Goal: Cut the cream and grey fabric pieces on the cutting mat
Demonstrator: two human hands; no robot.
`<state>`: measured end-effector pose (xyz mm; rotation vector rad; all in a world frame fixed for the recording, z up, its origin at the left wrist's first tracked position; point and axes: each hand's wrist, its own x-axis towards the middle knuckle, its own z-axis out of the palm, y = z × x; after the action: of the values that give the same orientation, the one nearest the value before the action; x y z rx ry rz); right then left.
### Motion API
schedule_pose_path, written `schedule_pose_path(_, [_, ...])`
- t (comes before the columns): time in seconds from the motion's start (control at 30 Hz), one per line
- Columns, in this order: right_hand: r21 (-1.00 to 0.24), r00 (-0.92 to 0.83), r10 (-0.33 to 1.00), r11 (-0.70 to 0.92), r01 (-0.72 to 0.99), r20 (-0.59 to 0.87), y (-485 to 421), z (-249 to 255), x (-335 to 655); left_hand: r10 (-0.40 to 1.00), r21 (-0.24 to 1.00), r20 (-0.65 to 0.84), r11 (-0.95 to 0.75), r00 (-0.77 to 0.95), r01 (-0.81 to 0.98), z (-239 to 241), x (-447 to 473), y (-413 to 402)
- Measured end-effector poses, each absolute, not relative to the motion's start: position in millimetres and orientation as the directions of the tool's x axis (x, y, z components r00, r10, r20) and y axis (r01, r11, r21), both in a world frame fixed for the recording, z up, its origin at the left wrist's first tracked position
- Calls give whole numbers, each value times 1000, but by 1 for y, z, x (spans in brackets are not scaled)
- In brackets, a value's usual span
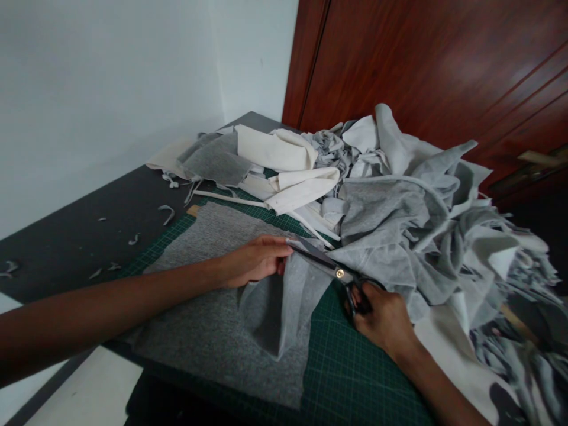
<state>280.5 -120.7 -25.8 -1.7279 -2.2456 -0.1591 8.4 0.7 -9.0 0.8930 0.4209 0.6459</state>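
Observation:
My right hand (385,315) is closed round the black handles of a pair of scissors (339,273). Its blades point left, partly parted, with light grey fabric (298,296) at them. Fingers of my left hand (260,259) pinch the edge of that fabric close to the blade tips. Below the hand the fabric hangs in a loose fold. Under it a larger darker grey piece of cloth (199,337) lies flat on a green cutting mat (350,355).
A big heap of grey fabric (386,207) covers the table's right side. Cream fabric pieces (306,183) lie at the back. Small scraps (166,214) are scattered on the dark table (89,228). A white wall (110,77) and a reddish wooden door (421,71) stand behind.

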Motion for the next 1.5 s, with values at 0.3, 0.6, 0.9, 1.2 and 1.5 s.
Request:
schedule_pose_path(0.3, [-28, -230, 925, 250, 968, 304, -121, -30, 281, 670, 874, -182, 446, 720, -194, -12, 7, 1])
schedule_pose_path(0.6, [19, -227, 913, 235, 972, 338, -125, -20, 271, 673, 882, -106, 404, 732, -243, -10, 10, -5])
schedule_pose_path(0.9, [75, -164, 928, 148, 986, 335, -141, -21, 248, 703, 899, -109, 371, 702, -233, -9, 11, -9])
schedule_pose_path(1.2, [95, -198, 913, 176, 980, 357, -140, -18, 247, 697, 894, -130, 391, 706, -221, -8, 11, -8])
schedule_pose_path(1.5, [101, -175, 929, 150, 984, 327, -143, -24, 249, 698, 886, -121, 396, 706, -240, -10, 12, -9])
